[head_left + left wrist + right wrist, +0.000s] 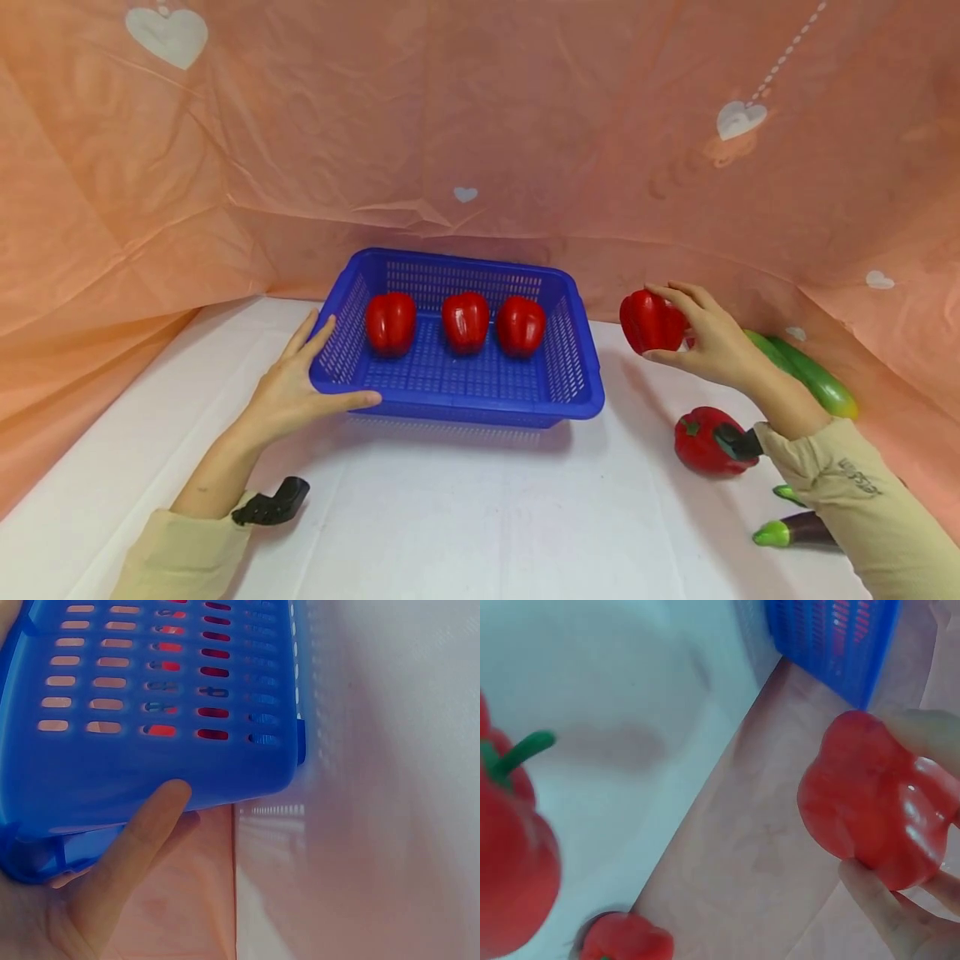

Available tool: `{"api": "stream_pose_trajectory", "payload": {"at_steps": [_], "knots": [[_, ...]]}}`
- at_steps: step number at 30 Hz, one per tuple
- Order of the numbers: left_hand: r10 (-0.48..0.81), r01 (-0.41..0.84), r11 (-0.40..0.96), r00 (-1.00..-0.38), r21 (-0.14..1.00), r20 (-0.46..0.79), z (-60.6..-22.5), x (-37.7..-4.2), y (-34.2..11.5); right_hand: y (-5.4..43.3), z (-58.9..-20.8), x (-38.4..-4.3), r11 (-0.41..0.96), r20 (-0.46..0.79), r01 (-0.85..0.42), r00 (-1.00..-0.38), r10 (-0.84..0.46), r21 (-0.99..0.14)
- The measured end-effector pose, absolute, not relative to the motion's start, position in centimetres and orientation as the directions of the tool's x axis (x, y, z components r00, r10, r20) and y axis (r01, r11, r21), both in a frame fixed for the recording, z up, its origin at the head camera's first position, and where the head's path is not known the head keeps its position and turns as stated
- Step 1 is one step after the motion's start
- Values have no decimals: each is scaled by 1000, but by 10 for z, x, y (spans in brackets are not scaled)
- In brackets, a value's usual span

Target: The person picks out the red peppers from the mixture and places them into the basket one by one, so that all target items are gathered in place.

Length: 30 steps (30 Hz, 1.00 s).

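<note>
My right hand grips a red bell pepper between thumb and fingers, raised to the right of the blue basket. In the right wrist view this held pepper shows its lobed side. My left hand is at the basket's left front corner, fingers spread along the left rim and thumb straight by the front rim. The thumb lies against the basket's outer wall in the left wrist view. Inside stand three red bell peppers: one on the left, one mid-basket, one on the right.
Another red bell pepper lies on the white table below my right wrist. Farther right are a green cucumber-like vegetable and an eggplant, partly covered by the sleeve. An orange cloth with white hearts hangs behind.
</note>
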State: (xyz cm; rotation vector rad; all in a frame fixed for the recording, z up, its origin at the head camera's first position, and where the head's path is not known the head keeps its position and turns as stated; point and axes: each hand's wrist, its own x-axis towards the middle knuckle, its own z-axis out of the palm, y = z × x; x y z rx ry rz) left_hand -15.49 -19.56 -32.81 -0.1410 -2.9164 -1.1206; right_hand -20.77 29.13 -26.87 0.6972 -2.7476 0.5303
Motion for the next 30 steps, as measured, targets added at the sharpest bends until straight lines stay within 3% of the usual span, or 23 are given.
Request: {"api": "stream_pose_trajectory", "payload": {"at_steps": [20,30], "knots": [[74,90,743,-996,663,51,-328,-154,-195,260,-259,-210,757,350,-590,-797,-492,-279],[75,90,741,-996,666,50,-327,-155,-195,244,-251,-210,753,296,-585,-808,-509,-302]]}}
